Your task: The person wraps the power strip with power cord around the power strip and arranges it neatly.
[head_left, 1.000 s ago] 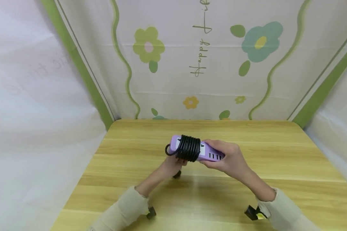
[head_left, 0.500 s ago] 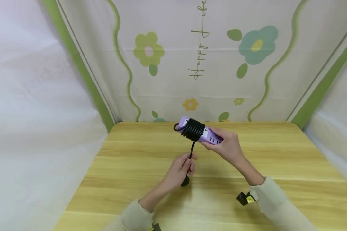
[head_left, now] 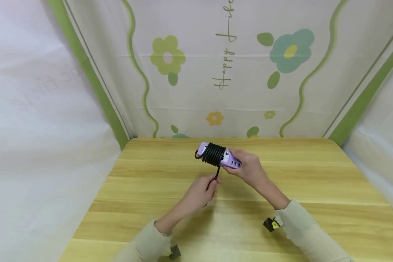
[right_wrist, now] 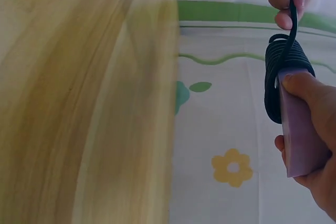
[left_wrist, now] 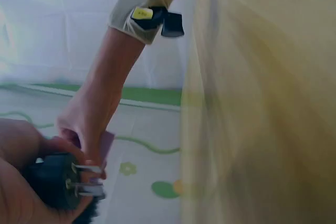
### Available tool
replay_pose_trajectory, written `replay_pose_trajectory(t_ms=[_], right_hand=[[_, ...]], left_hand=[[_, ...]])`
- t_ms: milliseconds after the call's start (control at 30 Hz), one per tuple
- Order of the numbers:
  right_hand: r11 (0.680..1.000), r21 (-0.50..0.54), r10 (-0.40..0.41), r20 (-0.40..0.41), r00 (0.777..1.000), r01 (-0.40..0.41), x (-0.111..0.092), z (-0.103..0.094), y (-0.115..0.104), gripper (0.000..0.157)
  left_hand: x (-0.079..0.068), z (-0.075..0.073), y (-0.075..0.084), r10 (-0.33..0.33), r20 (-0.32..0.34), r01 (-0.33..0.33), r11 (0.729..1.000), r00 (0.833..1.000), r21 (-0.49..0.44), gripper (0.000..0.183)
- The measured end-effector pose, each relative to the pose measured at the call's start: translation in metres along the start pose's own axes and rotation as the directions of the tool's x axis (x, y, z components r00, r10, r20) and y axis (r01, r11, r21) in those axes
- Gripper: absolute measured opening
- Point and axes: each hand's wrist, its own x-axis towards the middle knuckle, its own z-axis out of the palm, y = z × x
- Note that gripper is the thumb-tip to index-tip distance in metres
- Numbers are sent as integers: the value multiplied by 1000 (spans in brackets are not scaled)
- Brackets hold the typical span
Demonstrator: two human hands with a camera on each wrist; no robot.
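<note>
A purple power strip [head_left: 229, 158] is held up over the table, tilted, its USB ports and white socket faces toward the head camera. Black cord [head_left: 213, 154] is wound in tight turns around its far end, with a small loop sticking out at the tip. My right hand [head_left: 250, 168] grips the near end, thumb along the side of the purple case [right_wrist: 303, 129] in the right wrist view. Below the coil, my left hand [head_left: 198, 194] holds the cord's free length [right_wrist: 292, 22]. A black plug [left_wrist: 55, 182] with metal prongs shows by that palm in the left wrist view.
The wood-grain table [head_left: 144, 174] spreads beneath both hands. Behind it hangs a white cloth [head_left: 196, 87] printed with flowers, and white sheeting [head_left: 46, 145] stands at the sides. Black wrist-camera mounts [head_left: 270, 224] stick out near the sleeves.
My left hand has come out from under the strip and moved down, drawing out a length of cord. The strip rose, then sank slightly leftward with my right hand.
</note>
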Motion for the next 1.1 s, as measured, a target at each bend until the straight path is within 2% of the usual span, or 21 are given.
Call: replay_pose_trajectory(t_ms=[67, 100, 167, 200, 267, 333, 400, 467, 533, 600, 667, 733, 767, 833, 867, 900, 1033, 1100], right_hand=[[999, -32, -21, 21, 1000, 22, -1, 2, -2, 56], [998, -46, -33, 28, 999, 34, -1, 2, -3, 56], [996, -66, -54, 49, 997, 58, -5, 3, -5, 57], [995, -76, -63, 64, 996, 67, -6, 4, -5, 57], [992, -90, -81, 96, 992, 90, -11, 5, -6, 57], [988, -110, -97, 136, 986, 113, -15, 7, -7, 58], [981, -125, -123, 168, 978, 145, -19, 9, -10, 57], [975, -128, -157, 186, 970, 183, -21, 10, -13, 55], [968, -119, -195, 194, 961, 220, -23, 11, -18, 54], [960, -102, -237, 199, 951, 260, -27, 12, -24, 54], [959, -63, -259, 210, 943, 277, -31, 14, -28, 54], [961, -16, -265, 227, 937, 275, -35, 13, -34, 54], [963, 9, -263, 238, 935, 268, -37, 13, -36, 54], [968, 55, -252, 254, 934, 246, -41, 10, -42, 51], [968, 71, -251, 256, 933, 241, -43, 9, -44, 50], [968, 88, -250, 254, 934, 236, -44, 7, -47, 50], [962, 148, -259, 214, 942, 231, -46, 0, -53, 52], [960, 170, -254, 184, 950, 223, -47, -3, -55, 56]], left_hand=[[0, -8, 3, 47, 7, -47, 980, 999, 195, 16], [0, -11, 5, 77, 11, -76, 948, 997, 310, 14], [-1, -18, 10, 125, 30, -123, 852, 992, 509, 12], [-2, -21, 12, 150, 44, -146, 789, 988, 596, 11], [-2, -27, 17, 191, 80, -186, 645, 978, 741, 8], [0, -32, 21, 235, 129, -231, 487, 964, 842, 9], [3, -37, 23, 289, 187, -278, 318, 939, 906, 4], [8, -42, 23, 342, 245, -317, 173, 907, 932, 2], [14, -48, 21, 403, 313, -362, 50, 860, 931, 3], [20, -53, 18, 465, 389, -426, -27, 795, 904, 2], [27, -59, 12, 517, 466, -501, -81, 718, 862, 5], [33, -63, 6, 552, 523, -566, -108, 650, 817, 6], [35, -65, 3, 554, 546, -599, -102, 629, 794, 4], [39, -67, 0, 550, 573, -656, -58, 608, 753, 6], [40, -67, -1, 543, 579, -683, -16, 608, 731, 9], [40, -67, -2, 538, 582, -709, 41, 610, 704, 11], [44, -67, -7, 555, 548, -770, 325, 626, 549, 7], [47, -66, -8, 570, 522, -773, 443, 634, 455, 6]])
